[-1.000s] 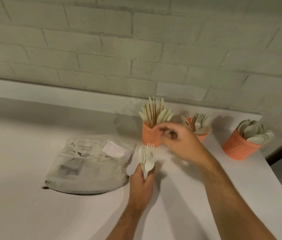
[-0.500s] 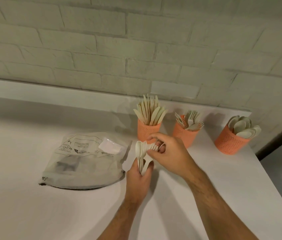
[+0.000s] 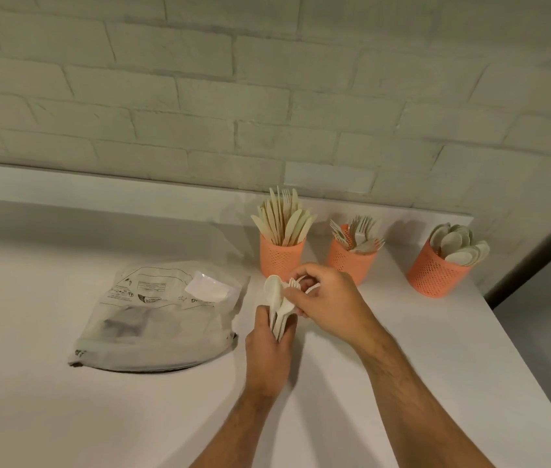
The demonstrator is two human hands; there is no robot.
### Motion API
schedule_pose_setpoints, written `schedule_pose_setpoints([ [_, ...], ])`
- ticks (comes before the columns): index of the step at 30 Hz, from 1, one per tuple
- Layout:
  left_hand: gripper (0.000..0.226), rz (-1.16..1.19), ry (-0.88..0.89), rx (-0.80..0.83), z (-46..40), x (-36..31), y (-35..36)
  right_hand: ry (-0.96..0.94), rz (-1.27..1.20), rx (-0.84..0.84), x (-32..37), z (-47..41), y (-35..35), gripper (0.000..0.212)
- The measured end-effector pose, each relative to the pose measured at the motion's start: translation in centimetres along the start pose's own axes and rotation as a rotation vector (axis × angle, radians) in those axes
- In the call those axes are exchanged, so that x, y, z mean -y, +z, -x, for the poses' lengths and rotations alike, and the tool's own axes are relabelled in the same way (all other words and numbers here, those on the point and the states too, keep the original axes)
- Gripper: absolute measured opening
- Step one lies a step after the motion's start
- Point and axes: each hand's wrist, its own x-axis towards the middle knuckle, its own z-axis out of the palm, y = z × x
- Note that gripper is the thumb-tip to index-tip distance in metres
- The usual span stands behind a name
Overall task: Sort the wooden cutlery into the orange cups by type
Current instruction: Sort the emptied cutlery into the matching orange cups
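Bundle of pale wooden spoons and forks (image 3: 279, 307): we are gripping it upright in our left hand (image 3: 269, 352), fingers wrapped round the handles, just in front of the cups. Our right hand (image 3: 326, 302) is pinching one piece at the bundle's top, likely a fork; we are judging it best drawn straight up while the left hand is squeezing the rest. Three orange perforated cups along the white brick wall (image 3: 267, 96): knife cup (image 3: 281, 256), fork cup (image 3: 352, 261), spoon cup (image 3: 436, 271). Grey printed plastic bag (image 3: 162, 315) is lying left on the white counter (image 3: 64, 417), obstructing nothing
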Motion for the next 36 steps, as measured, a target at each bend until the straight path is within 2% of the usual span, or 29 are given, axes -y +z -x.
schedule_pose_setpoints([
  [2,0.025,0.016,-0.008,0.015,0.0,0.0,-0.2,0.033,-0.043,-0.027,-0.7,0.5,-0.2,0.016],
  [6,0.032,-0.003,0.013,0.039,0.2,-0.1,-0.2,-0.013,-0.012,-0.079,-1.8,1.3,-0.2,0.02],
  [11,0.037,-0.028,0.016,0.007,-0.4,0.7,-0.2,-0.057,-0.071,-0.388,-1.4,-0.8,-5.9,0.026],
  [15,0.04,-0.041,0.041,0.019,-0.2,0.7,0.0,-0.167,0.144,-0.508,-1.4,-2.8,-11.8,0.019],
  [18,0.037,-0.03,0.039,0.034,-0.1,0.7,0.0,-0.305,0.29,-0.543,-2.0,-4.0,-13.3,0.013],
  [23,0.036,-0.062,0.055,0.034,-0.1,0.6,0.0,-0.46,0.317,-0.537,-2.0,-5.6,-14.4,0.011],
  [28,0.035,-0.095,0.04,0.036,-0.2,0.7,0.1,-0.517,0.38,-0.474,-3.8,-7.7,-13.5,0.015],
  [31,0.035,-0.105,0.034,0.031,-0.4,0.7,0.1,-0.474,0.425,-0.432,-6.2,-9.3,-12.2,0.02],
  [34,0.035,-0.111,0.029,0.03,-0.4,0.8,0.2,-0.549,0.723,-0.428,-8.6,-10.1,-10.8,0.027],
  [36,0.037,-0.111,0.025,0.024,-0.5,0.7,0.2,-0.504,0.848,-0.44,-9.5,-9.7,-10.0,0.038],
])
